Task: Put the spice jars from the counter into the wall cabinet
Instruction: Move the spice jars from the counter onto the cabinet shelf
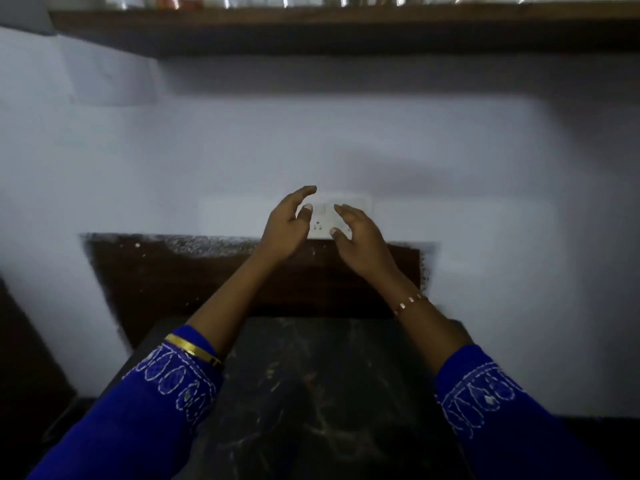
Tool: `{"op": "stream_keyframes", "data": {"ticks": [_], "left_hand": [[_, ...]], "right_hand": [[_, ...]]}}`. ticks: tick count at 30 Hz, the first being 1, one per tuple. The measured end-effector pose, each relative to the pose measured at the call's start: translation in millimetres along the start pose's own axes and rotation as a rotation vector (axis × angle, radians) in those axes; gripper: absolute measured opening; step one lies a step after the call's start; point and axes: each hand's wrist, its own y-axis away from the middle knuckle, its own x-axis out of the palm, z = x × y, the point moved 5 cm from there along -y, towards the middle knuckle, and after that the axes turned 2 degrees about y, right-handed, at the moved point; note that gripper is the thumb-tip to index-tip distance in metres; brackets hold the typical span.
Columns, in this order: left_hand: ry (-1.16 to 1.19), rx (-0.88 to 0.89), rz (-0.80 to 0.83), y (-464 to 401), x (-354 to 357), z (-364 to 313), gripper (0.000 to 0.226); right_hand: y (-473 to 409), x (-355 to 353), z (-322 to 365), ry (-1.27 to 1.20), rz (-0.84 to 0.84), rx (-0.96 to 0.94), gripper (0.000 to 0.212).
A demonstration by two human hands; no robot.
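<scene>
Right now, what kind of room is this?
Probably a home kitchen: a dark marbled stone counter against a white wall, a switch-and-socket plate behind the empty hands, and a wooden shelf above holding blurred jars.

shelf items (346, 0): blurred, cut by top edge | sleeves (145, 410): cut at bottom edge

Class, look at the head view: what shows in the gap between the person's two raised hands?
In the head view, a white wall socket plate shows between the left hand and right hand, neither holding anything.
</scene>
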Motion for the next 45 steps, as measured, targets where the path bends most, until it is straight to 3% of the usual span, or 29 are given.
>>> {"op": "stream_keyframes", "data": {"ticks": [14,24,31,34,40,45], "left_hand": [[0.104,-0.441,-0.014,119.3,-108.6,207.5,0.037],[0.151,-0.778,0.070,195.0,-116.0,313.7,0.043],[0.237,-0.847,0.054,216.8,-102.5,327.6,0.051],[0.211,-0.801,0.095,218.7,-96.5,326.3,0.042],[0.215,-0.744,0.104,230.4,-86.9,315.8,0.034],[0.243,-0.767,0.058,237.1,-81.8,306.7,0.027]], "right_hand": [[91.8,252.5,53.4,-0.002,0.504,0.126,0.056],[141.5,349.8,62.4,0.062,0.730,0.244,0.068],[148.7,352.9,52.8,0.057,0.625,0.315,0.060],[148.2,350.3,48.3,-0.032,0.545,0.345,0.053],[163.2,349.3,29.9,-0.146,0.556,0.472,0.095],[171.0,342.8,22.4,-0.208,0.469,0.488,0.091]]}}
